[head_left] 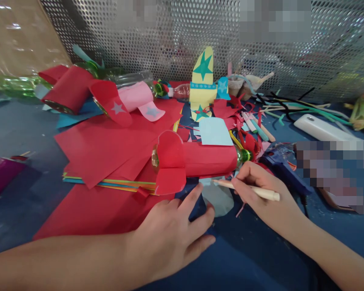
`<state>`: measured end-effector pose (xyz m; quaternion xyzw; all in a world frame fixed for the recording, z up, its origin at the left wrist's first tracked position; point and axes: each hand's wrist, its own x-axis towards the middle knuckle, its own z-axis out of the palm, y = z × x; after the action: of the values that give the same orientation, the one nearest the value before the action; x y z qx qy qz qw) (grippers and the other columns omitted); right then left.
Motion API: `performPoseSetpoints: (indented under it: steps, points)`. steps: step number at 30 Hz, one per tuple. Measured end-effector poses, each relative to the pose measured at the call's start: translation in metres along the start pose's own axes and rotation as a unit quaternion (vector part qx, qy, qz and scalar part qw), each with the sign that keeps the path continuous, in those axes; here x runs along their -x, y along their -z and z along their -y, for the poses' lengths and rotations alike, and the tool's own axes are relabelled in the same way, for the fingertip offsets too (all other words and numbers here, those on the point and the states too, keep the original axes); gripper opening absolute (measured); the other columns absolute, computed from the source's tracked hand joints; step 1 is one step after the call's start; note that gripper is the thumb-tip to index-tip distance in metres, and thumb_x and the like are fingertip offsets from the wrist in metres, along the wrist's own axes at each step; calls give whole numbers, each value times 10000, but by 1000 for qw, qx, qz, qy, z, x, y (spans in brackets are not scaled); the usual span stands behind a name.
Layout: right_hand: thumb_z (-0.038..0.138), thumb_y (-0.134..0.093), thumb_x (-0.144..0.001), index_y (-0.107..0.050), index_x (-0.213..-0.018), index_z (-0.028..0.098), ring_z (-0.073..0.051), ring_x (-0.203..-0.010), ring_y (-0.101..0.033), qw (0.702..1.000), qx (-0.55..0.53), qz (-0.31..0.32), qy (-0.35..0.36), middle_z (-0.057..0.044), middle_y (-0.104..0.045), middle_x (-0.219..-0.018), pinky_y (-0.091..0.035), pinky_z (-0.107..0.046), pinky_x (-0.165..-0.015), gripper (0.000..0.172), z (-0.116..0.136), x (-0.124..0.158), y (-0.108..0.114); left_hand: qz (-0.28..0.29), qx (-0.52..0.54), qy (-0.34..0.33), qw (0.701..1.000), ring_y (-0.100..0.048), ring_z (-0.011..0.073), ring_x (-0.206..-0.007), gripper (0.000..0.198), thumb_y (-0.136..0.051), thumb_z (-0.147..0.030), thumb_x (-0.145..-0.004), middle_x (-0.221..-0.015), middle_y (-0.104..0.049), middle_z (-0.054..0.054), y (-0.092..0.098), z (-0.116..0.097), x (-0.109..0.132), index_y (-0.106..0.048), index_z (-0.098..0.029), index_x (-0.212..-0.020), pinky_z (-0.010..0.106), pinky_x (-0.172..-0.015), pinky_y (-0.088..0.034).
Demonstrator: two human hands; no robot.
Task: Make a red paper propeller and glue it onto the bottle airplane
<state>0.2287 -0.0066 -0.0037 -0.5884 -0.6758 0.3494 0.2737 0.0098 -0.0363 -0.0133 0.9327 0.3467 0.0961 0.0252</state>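
My right hand (262, 190) is closed round a cream pencil (261, 192) whose tip rests on a pale blue paper piece (219, 198) lying on the blue table (261, 258). My left hand (172, 230) lies flat with fingers spread, pressing on the table and the edge of that paper. Just behind both hands lies a bottle wrapped in red paper (206, 159) with red fins and a green cap end, shaped like a plane.
Red and coloured paper sheets (109, 149) are stacked at the left. More paper-covered bottle planes (75, 89) and a yellow star-marked one (202, 87) lie behind. A blue glue gun (280, 163), markers, paper scraps and a white phone (318, 128) sit at the right. A perforated metal screen (176, 36) closes the back.
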Motion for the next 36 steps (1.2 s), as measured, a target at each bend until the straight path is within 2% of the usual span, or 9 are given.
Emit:
performPoseSetpoints:
  steps: [4,11,19,31,36]
  points:
    - [287,-488,-870,-403,-690,227,-90,-452,-404,1000,4,2,0,64,-454,-530,-340,-183,-411,208,1,0,0,-1,-7,-1,1000,-645,229,-633,339,-402,-377,-915,-1272,-510,213,0,-1,-1,-590,-225,-1153,405,-500,-541]
    - [276,-489,-858,-389,-676,226,-86,-443,-378,1000,12,-2,4,72,-424,-515,-320,-179,-400,214,1,0,1,-1,3,2,1000,-664,265,-695,339,-415,-386,-912,-1265,-512,218,-1,0,1,-582,-222,-1158,422,-507,-549]
    - [273,-481,-872,-382,-687,225,-84,-450,-351,1000,7,-1,7,76,-386,-517,-307,-177,-402,215,-1,0,1,-1,2,0,1000,-662,250,-690,338,-418,-383,-913,-1276,-501,219,-1,0,0,-581,-214,-1156,421,-512,-554]
    - [279,-481,-858,-382,-681,227,-89,-455,-386,1000,7,-4,10,65,-453,-536,-320,-192,-419,209,1,0,2,-3,9,0,1000,-666,266,-688,337,-412,-380,-913,-1271,-502,224,-1,0,0,-580,-213,-1153,424,-505,-548]
    - [275,-474,-860,-376,-674,230,-90,-443,-383,1000,6,-5,1,72,-423,-518,-307,-201,-415,215,2,0,2,-4,9,-2,1000,-667,260,-680,343,-389,-375,-921,-1261,-505,223,0,0,-1,-583,-210,-1151,413,-501,-547]
